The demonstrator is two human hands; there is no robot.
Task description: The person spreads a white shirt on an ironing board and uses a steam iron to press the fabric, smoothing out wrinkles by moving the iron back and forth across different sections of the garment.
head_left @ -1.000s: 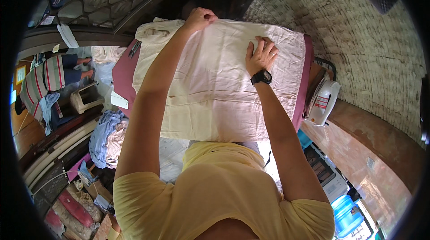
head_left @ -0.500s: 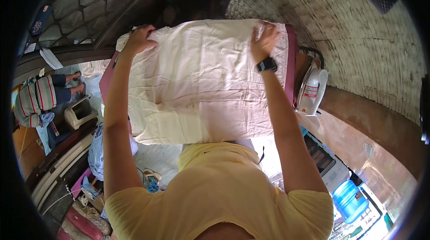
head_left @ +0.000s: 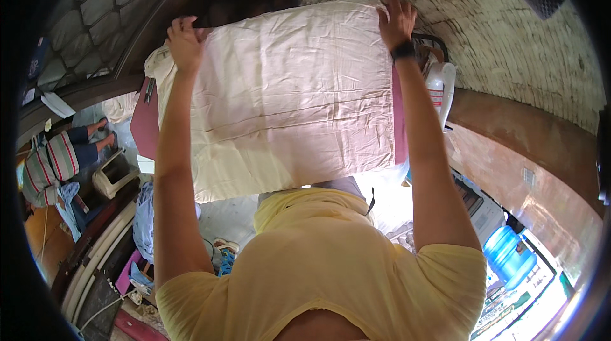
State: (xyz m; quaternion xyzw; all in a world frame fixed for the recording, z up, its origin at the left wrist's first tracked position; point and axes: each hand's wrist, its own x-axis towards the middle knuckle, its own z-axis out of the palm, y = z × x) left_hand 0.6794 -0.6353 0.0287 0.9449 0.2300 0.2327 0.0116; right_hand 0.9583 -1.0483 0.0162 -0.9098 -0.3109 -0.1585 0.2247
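Observation:
A wrinkled cream cloth (head_left: 286, 99) lies spread over a maroon-covered board or table (head_left: 145, 126), whose cover shows at both sides. My left hand (head_left: 185, 46) rests at the cloth's far left edge, fingers bent and thumb apart, with no fold visibly pinched. Over at the far right corner, my right hand (head_left: 399, 22) lies on the cloth with its fingers spread. A dark watch sits on that wrist. The cloth's near edge hangs close to my waist, and its left end bunches beside my left hand.
Just right of the board stands a white appliance with a handle, perhaps an iron (head_left: 439, 89). A blue water jug (head_left: 509, 257) is at the lower right. Another person in a striped shirt (head_left: 54, 166) is at the left, near a beige plastic bin (head_left: 114, 173). A rough wall (head_left: 509, 54) rises at right.
Both hands have moved farther away from me. My right hand has shifted outward to the far right corner, my left slightly leftward. The cloth's far edge appears farther off, and the view has shifted.

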